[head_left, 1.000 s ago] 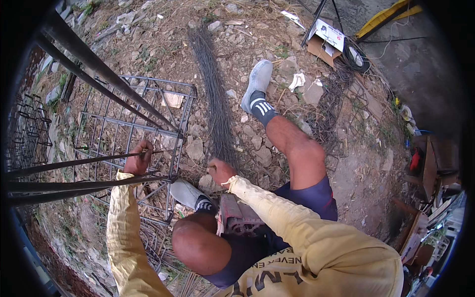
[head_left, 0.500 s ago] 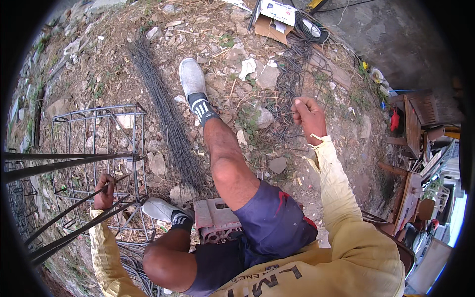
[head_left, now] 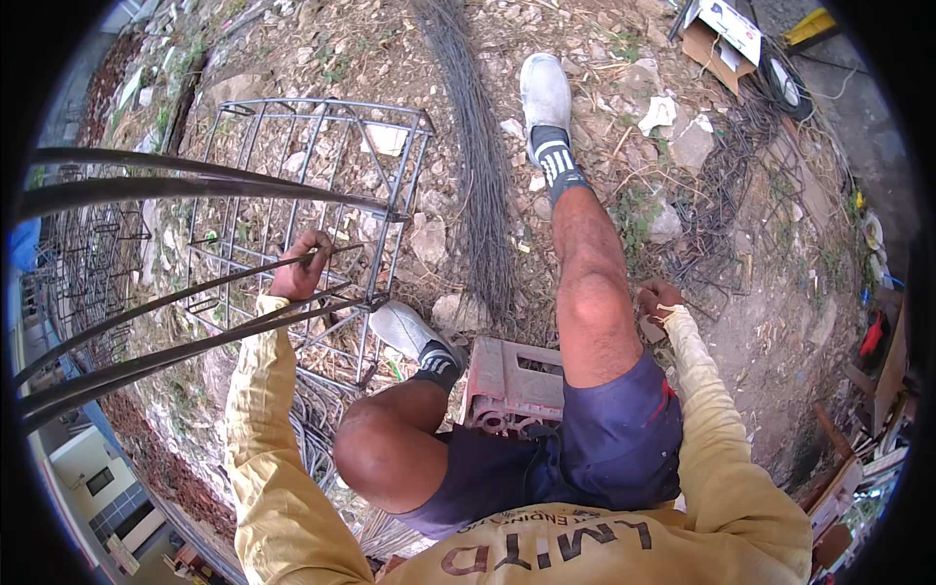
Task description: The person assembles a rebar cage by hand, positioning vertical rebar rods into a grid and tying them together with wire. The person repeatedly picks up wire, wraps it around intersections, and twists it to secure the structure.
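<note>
My left hand (head_left: 300, 273) is closed around a thin dark steel bar (head_left: 185, 297), close to the bar's right end. Thicker dark bars (head_left: 195, 199) run above it and another long bar (head_left: 175, 358) below it, lying across a frame of bent steel rods (head_left: 317, 146) on the ground. My right hand (head_left: 659, 297) is low beside my right knee, its fingers curled and partly hidden; what they hold, if anything, does not show. Left of my right foot lies a long bundle of thin grey wire (head_left: 478, 166).
A reddish plastic crate (head_left: 502, 380) is under my legs. Tangled dark wire (head_left: 717, 219) lies on stony ground to the right, below an open cardboard box (head_left: 717, 54). More steel frames (head_left: 93, 244) stand at far left. Loose stones (head_left: 429, 239) are scattered about.
My right hand has come down and back, from raised out in front to beside my right knee. My left hand still grips the bar. The view has swung left.
</note>
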{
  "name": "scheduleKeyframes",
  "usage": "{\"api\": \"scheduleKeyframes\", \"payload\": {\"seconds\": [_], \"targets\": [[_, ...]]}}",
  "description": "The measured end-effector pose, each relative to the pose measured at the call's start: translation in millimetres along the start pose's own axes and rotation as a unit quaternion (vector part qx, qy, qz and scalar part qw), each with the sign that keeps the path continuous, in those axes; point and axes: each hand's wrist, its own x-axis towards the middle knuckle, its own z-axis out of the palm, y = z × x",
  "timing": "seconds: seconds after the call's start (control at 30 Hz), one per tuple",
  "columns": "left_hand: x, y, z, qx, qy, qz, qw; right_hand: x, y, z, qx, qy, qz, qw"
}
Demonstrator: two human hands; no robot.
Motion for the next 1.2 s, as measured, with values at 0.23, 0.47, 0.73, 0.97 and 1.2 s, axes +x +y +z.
{"api": "scheduleKeyframes", "payload": {"seconds": [0.23, 0.47, 0.73, 0.97, 1.2], "targets": [[10, -10, 8, -0.019, -0.003, 0.039, 0.999, -48, -110, -49, 0.063, 0.099, -0.165, 0.979], [12, -21, 14, -0.033, 0.02, 0.059, 0.998, -158, -244, 2, 0.08, 0.077, -0.355, 0.928], [3, -49, 16, 0.06, 0.089, 0.113, 0.988, -218, -286, 104, -0.009, -0.103, -0.427, 0.899], [35, -22, 18, -0.005, -0.005, -0.027, 1.0, -214, -257, 142, -0.146, -0.14, -0.326, 0.923], [51, -56, 44, 0.009, 0.074, 0.024, 0.997, -197, -218, 187, -0.234, -0.245, -0.252, 0.906]]}}
